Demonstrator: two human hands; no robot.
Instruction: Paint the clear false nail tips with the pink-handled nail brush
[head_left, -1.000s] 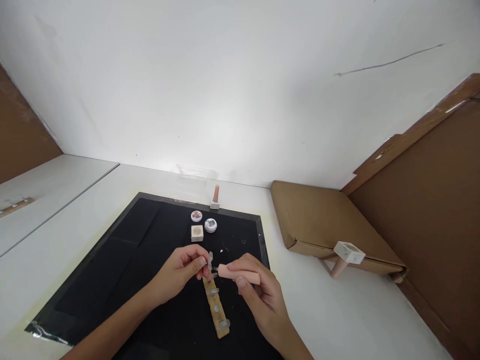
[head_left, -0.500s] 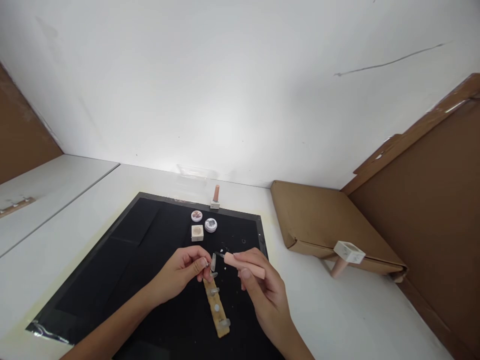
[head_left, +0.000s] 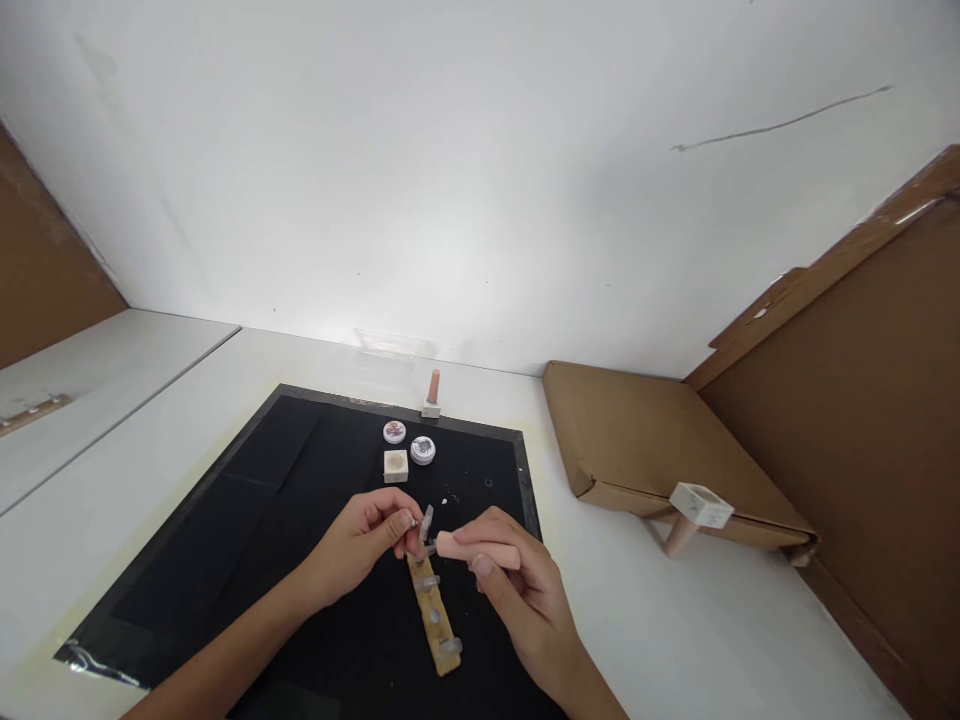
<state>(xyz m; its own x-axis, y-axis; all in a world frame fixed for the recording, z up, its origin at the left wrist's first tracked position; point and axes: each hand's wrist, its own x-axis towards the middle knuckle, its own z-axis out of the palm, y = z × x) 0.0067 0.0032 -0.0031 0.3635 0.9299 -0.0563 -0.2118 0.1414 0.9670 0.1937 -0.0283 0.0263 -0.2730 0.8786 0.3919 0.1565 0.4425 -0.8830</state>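
A small clear nail tip (head_left: 427, 522) on a metal stand is pinched between the thumb and fingers of my left hand (head_left: 379, 532). My right hand (head_left: 521, 580) is closed around a pink brush handle (head_left: 480, 551), whose front end is close to the nail tip; its bristles are hard to make out. Below my left fingers lies a wooden strip (head_left: 436, 625) with several clear nail tips standing on it. A square cream pot (head_left: 395, 465) and two round tins, one patterned (head_left: 394, 432) and one grey (head_left: 422, 450), are beyond my hands.
A black mat (head_left: 300, 490) lies on the white table (head_left: 645, 620). A pink-capped bottle (head_left: 433, 393) stands at its back edge. At the right are a cardboard box (head_left: 645, 430) and a tilted white-based bottle (head_left: 700, 504). Another strip (head_left: 36, 412) lies far left.
My right hand has moved slightly left and down with the brush handle, bringing its front end lower beside the nail tip. The nail tip in my left hand is tilted a little more.
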